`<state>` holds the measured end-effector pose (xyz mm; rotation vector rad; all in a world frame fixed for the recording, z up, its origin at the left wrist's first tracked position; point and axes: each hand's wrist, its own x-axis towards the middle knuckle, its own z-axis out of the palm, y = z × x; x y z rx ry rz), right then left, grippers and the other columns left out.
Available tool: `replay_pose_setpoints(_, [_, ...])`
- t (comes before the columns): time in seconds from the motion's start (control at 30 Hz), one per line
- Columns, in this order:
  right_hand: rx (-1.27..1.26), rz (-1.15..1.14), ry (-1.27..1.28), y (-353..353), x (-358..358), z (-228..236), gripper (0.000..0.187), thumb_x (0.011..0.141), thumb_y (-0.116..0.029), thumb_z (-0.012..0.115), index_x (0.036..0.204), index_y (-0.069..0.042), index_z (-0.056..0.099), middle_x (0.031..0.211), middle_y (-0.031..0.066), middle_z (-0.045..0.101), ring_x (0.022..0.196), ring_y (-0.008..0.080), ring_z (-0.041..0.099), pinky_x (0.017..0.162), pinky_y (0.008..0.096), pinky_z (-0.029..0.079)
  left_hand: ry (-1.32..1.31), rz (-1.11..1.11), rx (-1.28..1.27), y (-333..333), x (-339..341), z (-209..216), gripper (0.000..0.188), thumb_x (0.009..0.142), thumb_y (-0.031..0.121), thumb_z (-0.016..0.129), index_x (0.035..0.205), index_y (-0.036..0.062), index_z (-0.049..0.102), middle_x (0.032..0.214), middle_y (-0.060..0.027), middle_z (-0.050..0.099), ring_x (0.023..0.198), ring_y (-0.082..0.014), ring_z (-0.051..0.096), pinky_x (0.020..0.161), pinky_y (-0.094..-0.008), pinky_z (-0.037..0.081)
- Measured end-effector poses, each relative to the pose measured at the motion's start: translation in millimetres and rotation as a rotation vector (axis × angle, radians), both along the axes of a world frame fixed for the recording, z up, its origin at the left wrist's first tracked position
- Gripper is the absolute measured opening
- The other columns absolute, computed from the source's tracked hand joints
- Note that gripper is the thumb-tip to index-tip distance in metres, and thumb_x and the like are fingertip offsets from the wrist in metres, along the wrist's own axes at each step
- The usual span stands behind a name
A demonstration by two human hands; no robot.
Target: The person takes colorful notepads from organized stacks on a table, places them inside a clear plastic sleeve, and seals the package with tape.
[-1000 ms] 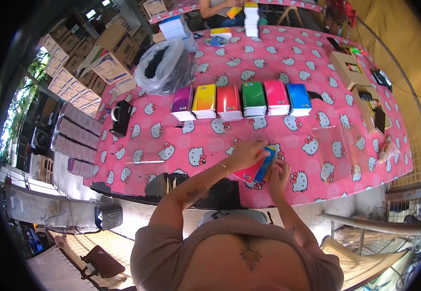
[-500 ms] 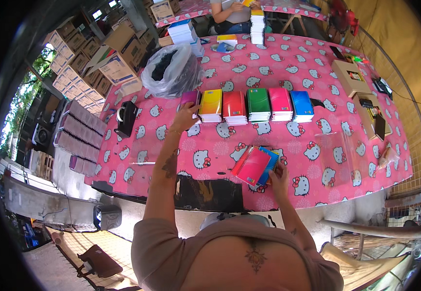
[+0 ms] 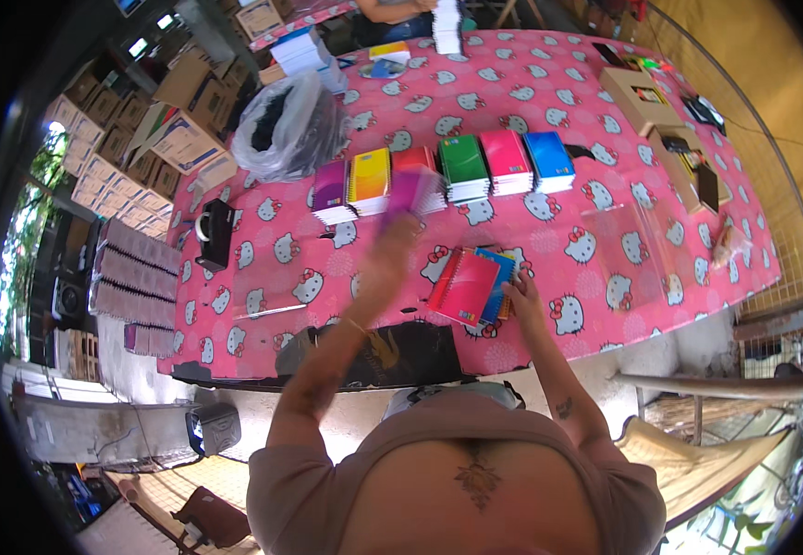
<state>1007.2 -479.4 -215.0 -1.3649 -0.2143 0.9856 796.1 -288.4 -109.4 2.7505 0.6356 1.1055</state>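
My left hand [image 3: 392, 248], smeared by motion, grips a purple spiral notebook [image 3: 410, 194] in front of the red notebook stack [image 3: 412, 159], partly hiding it. My right hand [image 3: 522, 301] holds the right edge of a small fanned pile on the table, with a pink notebook [image 3: 466, 285] on top and a blue notebook [image 3: 499, 270] under it. Across the table runs a row of stacks: purple notebooks [image 3: 332, 190], yellow notebooks [image 3: 370, 176], the red ones, green notebooks [image 3: 464, 165], pink notebooks [image 3: 507, 157] and blue notebooks [image 3: 549, 159].
A clear plastic bag [image 3: 286, 129] stands behind the row's left end. A black tape dispenser [image 3: 215, 234] sits at the left, cardboard trays [image 3: 640, 97] at the right. Cartons [image 3: 179, 116] are piled beyond. Another person [image 3: 392, 11] is at the far side, by a tall notebook stack.
My left hand has lifted a purple notebook off the leftmost stack and carried it right and nearer. My right hand stays at the pile. The whole view has shifted slightly.
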Motion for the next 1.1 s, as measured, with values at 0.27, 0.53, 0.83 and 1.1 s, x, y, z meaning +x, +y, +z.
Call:
replay_pose_setpoints(0.27, [-0.089,0.029,0.056,12,-7,40,0.062,0.089,-0.025,0.073,0.135,0.005,0.045,0.12,0.0156,0.061,0.105,0.0194,0.062,0.087,0.0329,0.052,0.107,0.035,-0.469,-54,34,-45,0.042,0.094,0.031,0.062,0.122,0.0005,0.059,0.121,-0.0216,0.062,0.109,-0.0327,0.062,0.092,-0.0452,0.049])
replay_pose_setpoints(0.53, [0.028,0.13,0.109,67,-85,46,0.054,0.076,-0.015,0.083,0.117,0.004,0.054,0.101,0.0114,0.063,0.08,0.0211,0.068,0.072,0.0392,0.061,-0.064,-0.218,-1.126,-22,-60,-85,0.053,0.088,0.023,0.067,0.134,0.003,0.049,0.135,-0.0194,0.052,0.125,-0.0266,0.051,0.1,-0.0423,0.043])
replay_pose_setpoints(0.83, [0.081,0.423,0.518,35,-201,65,0.058,0.091,-0.032,0.07,0.135,-0.001,0.049,0.127,0.0162,0.062,0.116,0.0258,0.063,0.1,0.0397,0.052,-0.073,-0.63,-0.211,-22,-199,-29,0.078,0.074,0.012,0.077,0.141,0.0076,0.036,0.145,-0.0194,0.043,0.135,-0.0406,0.042,0.114,-0.0555,0.028])
replay_pose_setpoints(1.1, [0.444,0.239,-0.519,26,-276,34,0.112,0.072,-0.018,0.09,0.158,-0.009,0.018,0.147,0.0131,0.039,0.136,0.024,0.04,0.112,0.0384,0.034,-0.264,-0.619,-1.226,-29,-201,-94,0.086,0.075,0.0,0.08,0.143,0.0095,0.029,0.132,-0.0088,0.048,0.124,-0.0191,0.049,0.103,-0.0351,0.045])
